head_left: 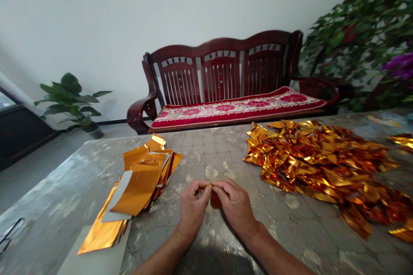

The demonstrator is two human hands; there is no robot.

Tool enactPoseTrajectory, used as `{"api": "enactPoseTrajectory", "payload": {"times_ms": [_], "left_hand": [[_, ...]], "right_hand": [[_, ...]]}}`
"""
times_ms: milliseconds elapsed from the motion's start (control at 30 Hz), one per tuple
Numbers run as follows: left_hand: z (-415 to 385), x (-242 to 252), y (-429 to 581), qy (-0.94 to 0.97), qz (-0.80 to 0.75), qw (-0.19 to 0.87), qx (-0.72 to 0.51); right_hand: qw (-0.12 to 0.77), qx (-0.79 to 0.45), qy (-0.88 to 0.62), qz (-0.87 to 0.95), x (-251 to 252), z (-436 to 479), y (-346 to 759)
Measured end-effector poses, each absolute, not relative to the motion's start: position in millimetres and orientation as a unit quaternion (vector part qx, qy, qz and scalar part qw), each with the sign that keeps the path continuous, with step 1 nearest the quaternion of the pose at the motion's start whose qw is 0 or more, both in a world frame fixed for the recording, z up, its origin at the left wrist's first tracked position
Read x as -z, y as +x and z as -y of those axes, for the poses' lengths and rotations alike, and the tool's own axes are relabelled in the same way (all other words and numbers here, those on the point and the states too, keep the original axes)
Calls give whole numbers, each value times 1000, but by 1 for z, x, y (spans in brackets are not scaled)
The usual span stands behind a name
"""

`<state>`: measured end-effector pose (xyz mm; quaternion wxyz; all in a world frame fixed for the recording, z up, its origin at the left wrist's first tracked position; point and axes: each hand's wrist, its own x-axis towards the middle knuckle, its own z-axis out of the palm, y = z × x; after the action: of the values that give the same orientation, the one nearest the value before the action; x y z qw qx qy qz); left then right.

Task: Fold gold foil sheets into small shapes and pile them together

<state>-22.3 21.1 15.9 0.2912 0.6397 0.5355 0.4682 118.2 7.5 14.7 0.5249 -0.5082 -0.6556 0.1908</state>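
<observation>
My left hand (192,208) and my right hand (235,206) meet over the middle of the table, fingers pinched together on a small folded piece of gold foil paper (215,200). Only an orange sliver of that piece shows between the hands. To the left lies a loose stack of flat gold foil sheets (138,189), some turned white side up. A wide heap of folded gold foil pieces (325,167) spreads to the right of my hands.
The table (64,206) has a glossy patterned cover. Behind it stands a dark wooden bench (222,73) with a red cushion. A potted plant (72,101) is on the floor at left, a large leafy plant (364,38) at right.
</observation>
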Motion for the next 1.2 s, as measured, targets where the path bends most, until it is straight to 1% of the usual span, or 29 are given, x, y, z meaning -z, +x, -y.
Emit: {"api": "enactPoseTrajectory", "payload": {"times_ms": [100,233,433,667,833,1033,1200], "left_hand": [[-21,-16,-22,653,-533,271,-465],[-22,-17,-23,658,-521,227,-494],[-23,-17,-25,692,-473,226,-495],[-23,-18,-26,694,-482,200,-496],[-24,-19,-26,678,-508,232,-477],[-32,-21,-31,592,-551,301,-506],[-33,-21,-31,570,-560,294,-524]], "right_hand": [[520,-190,-517,653,-15,-8,118],[516,-191,-525,649,-16,-7,118],[502,-186,-529,658,-17,-6,119],[474,-180,-534,677,-21,-8,121],[450,-182,-544,685,-22,-8,124],[419,-173,-558,695,-24,-11,132],[430,-197,-546,691,-21,-10,129]]}}
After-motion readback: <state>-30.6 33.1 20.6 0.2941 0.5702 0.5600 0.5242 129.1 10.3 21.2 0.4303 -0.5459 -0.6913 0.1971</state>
